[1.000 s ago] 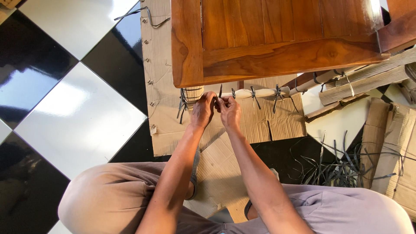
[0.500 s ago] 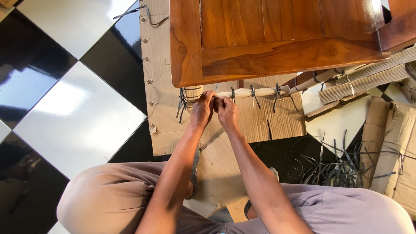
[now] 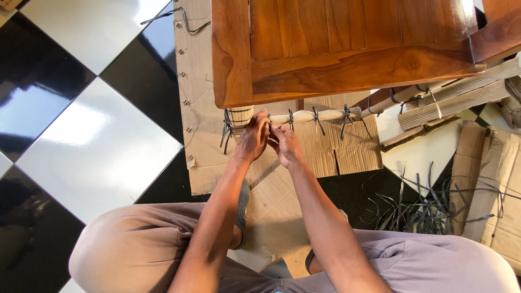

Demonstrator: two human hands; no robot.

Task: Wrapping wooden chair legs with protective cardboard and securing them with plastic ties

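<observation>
While the shiny brown wooden desk [image 3: 347, 49] fills the top, the left hand [image 3: 253, 138] and right hand [image 3: 284, 144] pinch a thin dark strap [image 3: 269, 126] on the round paper-wrapped rail [image 3: 320, 115] mid-frame, fingers clenched.

Glossy black-and-white checkered floor [image 3: 81, 125] reflects bright light, with flattened cardboard sheets [image 3: 325, 152] spread under polished wooden furniture [image 3: 336, 43]

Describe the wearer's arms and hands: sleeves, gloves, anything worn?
Both arms are bare from hand to past the elbow; no sleeves in view. The left hand and right hand wear no gloves. No watch, ring or wristband is visible. Lower down, tan trousers cover the left leg and greyish-lilac fabric covers the right.
</observation>
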